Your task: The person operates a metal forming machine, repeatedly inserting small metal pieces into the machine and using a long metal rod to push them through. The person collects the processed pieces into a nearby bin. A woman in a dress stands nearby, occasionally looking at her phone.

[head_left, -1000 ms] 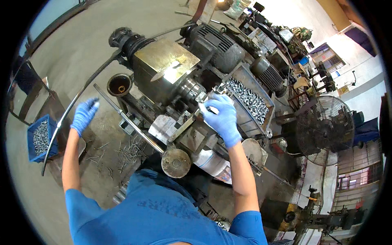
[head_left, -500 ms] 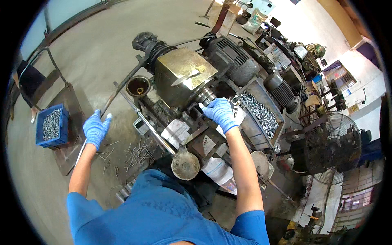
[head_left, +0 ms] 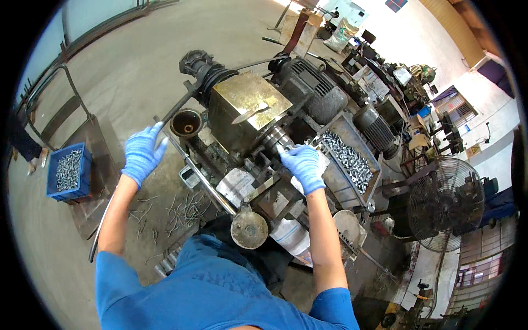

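A long metal lever [head_left: 179, 104] slants down and left from a grease-stained machine [head_left: 236, 102]. My left hand [head_left: 144, 149], in a blue striped glove, is on this lever, which passes between thumb and fingers; the palm side is hidden. At the machine's round metal spindle [head_left: 275, 137], my gloved right hand [head_left: 303, 166] has its thumb and fingertips drawn together close to the spindle's front. Whatever they hold there is too small to make out. Beside that hand, a grey metal tray [head_left: 345, 190] holds many small shiny metal parts [head_left: 349, 159].
A blue crate [head_left: 82, 184] of similar parts rests on a flat trolley [head_left: 102, 146] at left; a person's leg [head_left: 27, 146] shows beyond it. Metal shavings [head_left: 187, 212] litter the floor. A cup-shaped pot [head_left: 187, 122] stands beside the machine. A large fan [head_left: 445, 203] is at right.
My left hand has moved farther from me, up along the lever. My right hand has shifted slightly right and nearer, still by the spindle. The person's leg at far left has moved.
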Available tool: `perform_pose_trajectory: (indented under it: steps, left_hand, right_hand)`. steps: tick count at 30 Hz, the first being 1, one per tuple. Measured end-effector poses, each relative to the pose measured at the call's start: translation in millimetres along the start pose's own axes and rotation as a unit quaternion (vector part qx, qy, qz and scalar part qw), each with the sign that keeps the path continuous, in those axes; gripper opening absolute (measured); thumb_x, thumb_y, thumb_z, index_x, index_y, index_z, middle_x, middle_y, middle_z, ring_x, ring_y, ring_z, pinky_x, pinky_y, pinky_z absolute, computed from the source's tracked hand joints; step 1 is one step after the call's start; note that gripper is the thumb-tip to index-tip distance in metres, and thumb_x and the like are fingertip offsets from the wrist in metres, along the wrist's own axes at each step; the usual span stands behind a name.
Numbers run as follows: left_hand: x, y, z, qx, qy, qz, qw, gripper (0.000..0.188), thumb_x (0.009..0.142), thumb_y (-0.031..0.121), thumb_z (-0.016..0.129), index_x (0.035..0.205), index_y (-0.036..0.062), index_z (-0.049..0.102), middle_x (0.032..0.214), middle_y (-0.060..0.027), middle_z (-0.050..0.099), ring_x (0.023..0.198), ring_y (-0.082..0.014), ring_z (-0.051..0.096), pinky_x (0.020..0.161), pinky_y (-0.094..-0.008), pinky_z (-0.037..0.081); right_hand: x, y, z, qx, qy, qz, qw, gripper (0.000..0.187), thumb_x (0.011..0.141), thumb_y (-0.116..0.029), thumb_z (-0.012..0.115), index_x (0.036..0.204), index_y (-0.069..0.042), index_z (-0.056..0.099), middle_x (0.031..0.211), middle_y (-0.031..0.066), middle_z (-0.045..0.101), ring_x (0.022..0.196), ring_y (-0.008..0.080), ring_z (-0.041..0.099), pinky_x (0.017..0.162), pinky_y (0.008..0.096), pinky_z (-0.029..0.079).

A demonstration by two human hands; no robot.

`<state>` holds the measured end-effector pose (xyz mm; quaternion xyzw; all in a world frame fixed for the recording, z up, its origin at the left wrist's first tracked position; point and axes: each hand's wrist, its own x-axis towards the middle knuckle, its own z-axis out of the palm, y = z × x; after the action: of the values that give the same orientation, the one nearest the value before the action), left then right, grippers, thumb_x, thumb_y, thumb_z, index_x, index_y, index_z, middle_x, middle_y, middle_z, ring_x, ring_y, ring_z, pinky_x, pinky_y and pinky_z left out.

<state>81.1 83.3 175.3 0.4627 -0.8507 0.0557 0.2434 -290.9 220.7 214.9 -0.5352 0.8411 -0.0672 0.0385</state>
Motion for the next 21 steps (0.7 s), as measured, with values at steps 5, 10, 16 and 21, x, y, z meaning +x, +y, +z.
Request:
perform_pose_trajectory:
  steps: [5, 10, 16, 21]
  left_hand:
    - [49.4, 86.8, -7.8, -0.230, 0.097, 0.052, 0.967, 0.055, 0.080, 0.037, 0.063, 0.126, 0.0100, 0.050, 0.083, -0.0137, 0.062, 0.060, -0.0277, 0.058, 0.057, -0.0357, 0.047]
    - [85.8, 140.0, 14.3, -0.106, 0.021, 0.138, 0.984, 0.055, 0.084, 0.046, 0.053, 0.128, 0.0130, 0.048, 0.089, -0.0157, 0.060, 0.065, -0.0316, 0.060, 0.056, -0.0403, 0.047]
    - [67.3, 158.0, 29.3, -0.305, 0.074, 0.196, 0.929, 0.032, 0.086, 0.024, 0.056, 0.109, 0.0023, 0.060, 0.066, -0.0138, 0.056, 0.060, -0.0294, 0.058, 0.053, -0.0377, 0.045]
    - [37.4, 206.4, 45.9, -0.336, -0.003, 0.251, 0.908, 0.026, 0.085, 0.022, 0.057, 0.105, 0.0056, 0.062, 0.067, -0.0140, 0.056, 0.060, -0.0307, 0.057, 0.053, -0.0386, 0.045]
  right_hand:
    - [-27.0, 88.4, -20.3, 0.201, 0.170, 0.035, 0.964, 0.029, 0.081, -0.028, 0.062, 0.071, -0.001, 0.067, 0.065, 0.0174, 0.062, 0.053, 0.0235, 0.059, 0.058, 0.0340, 0.046]
    - [-37.7, 191.9, -24.2, -0.086, 0.333, 0.122, 0.931, 0.039, 0.072, -0.040, 0.067, 0.089, -0.005, 0.069, 0.112, 0.0197, 0.059, 0.099, 0.0340, 0.057, 0.088, 0.0372, 0.044]
    - [-133.7, 164.9, -18.4, 0.074, 0.377, 0.085, 0.919, 0.024, 0.070, -0.012, 0.072, 0.090, -0.003, 0.065, 0.120, 0.0215, 0.054, 0.103, 0.0353, 0.055, 0.090, 0.0377, 0.044]
    - [-210.0, 193.6, 30.2, 0.115, 0.358, 0.084, 0.923, 0.020, 0.071, -0.006, 0.071, 0.090, -0.002, 0.066, 0.109, 0.0200, 0.061, 0.100, 0.0311, 0.060, 0.088, 0.0355, 0.047]
